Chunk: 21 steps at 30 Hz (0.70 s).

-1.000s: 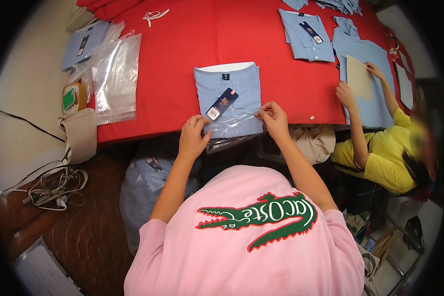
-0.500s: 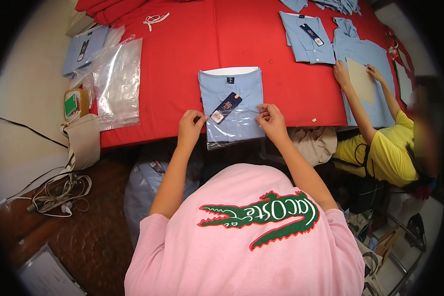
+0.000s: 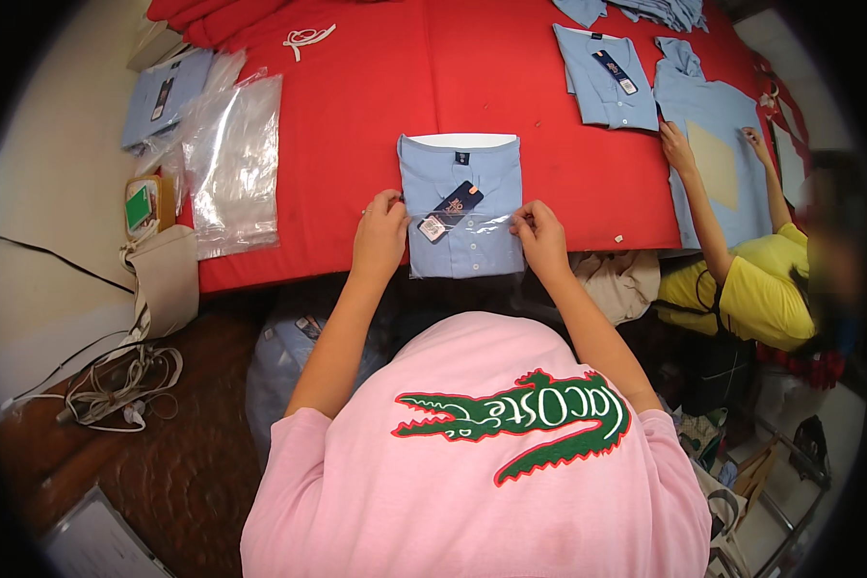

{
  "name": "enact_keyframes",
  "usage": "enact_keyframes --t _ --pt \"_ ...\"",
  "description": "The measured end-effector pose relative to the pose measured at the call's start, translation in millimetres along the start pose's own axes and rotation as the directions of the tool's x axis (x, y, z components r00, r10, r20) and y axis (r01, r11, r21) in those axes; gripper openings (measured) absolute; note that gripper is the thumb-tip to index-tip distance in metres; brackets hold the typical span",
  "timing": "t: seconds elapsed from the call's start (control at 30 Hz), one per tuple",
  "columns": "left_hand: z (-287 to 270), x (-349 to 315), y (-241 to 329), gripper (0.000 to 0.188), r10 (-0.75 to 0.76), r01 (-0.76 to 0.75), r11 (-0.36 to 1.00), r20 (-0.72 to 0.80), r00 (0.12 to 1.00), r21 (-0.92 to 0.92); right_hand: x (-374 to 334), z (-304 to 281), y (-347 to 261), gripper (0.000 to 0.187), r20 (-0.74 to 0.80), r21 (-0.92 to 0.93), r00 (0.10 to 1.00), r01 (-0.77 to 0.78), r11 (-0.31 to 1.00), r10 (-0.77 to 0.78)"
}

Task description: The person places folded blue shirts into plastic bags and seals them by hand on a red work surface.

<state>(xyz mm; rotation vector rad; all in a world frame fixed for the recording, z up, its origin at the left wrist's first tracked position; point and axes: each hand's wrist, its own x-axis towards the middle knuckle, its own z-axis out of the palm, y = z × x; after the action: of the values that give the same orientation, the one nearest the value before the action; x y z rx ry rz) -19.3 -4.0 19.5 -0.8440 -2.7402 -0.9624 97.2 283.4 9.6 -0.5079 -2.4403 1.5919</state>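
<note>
A folded light blue shirt point(image 3: 425, 178), a white board showing at its collar end, lies at the near edge of the red-covered table. A dark hang tag point(image 3: 451, 211) rests slantwise on its front. The lower part of the shirt is inside a clear plastic bag point(image 3: 497, 223), whose shiny mouth crosses the tag. My left hand point(image 3: 382, 231) is closed on the bag's left edge, beside the shirt. On the opposite edge, my right hand point(image 3: 541, 234) pinches the plastic between thumb and fingers.
Flat clear bags point(image 3: 241, 164) lie at the left, near another folded blue shirt point(image 3: 164, 101). At the right, a person in yellow has both hands at a spread blue shirt point(image 3: 696, 101) with a beige board point(image 3: 711, 164) on it. Another tagged folded shirt point(image 3: 602, 82) lies beside it.
The bag's lower end, which stuck out below the shirt, now sits close to the shirt's hem. My hands have shifted slightly. The other person's hands have moved off the beige board.
</note>
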Motion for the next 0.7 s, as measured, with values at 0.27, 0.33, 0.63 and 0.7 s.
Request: enact_keyframes --t 0.27,0.33,0.63,0.7 --pt "18 23 -31 0.018 0.090 -0.085 0.993 0.070 0.993 -0.077 21 -4 -4 0.009 0.054 -0.157 0.999 0.002 0.988 0.007" --pt "16 31 -35 0.018 0.095 -0.085 0.994 0.133 0.987 -0.074 32 -11 -6 0.009 0.118 -0.321 0.989 0.125 0.939 -0.091" --pt "-12 57 -38 0.019 0.251 -0.192 0.961 0.345 0.904 -0.197 80 -45 -49 0.013 0.422 -0.652 0.897 0.399 0.645 -0.129" --pt "-9 58 -37 0.018 0.217 -0.137 0.965 0.394 0.893 -0.221 84 -29 -62 0.013 0.335 -0.619 0.912 0.403 0.675 -0.237"
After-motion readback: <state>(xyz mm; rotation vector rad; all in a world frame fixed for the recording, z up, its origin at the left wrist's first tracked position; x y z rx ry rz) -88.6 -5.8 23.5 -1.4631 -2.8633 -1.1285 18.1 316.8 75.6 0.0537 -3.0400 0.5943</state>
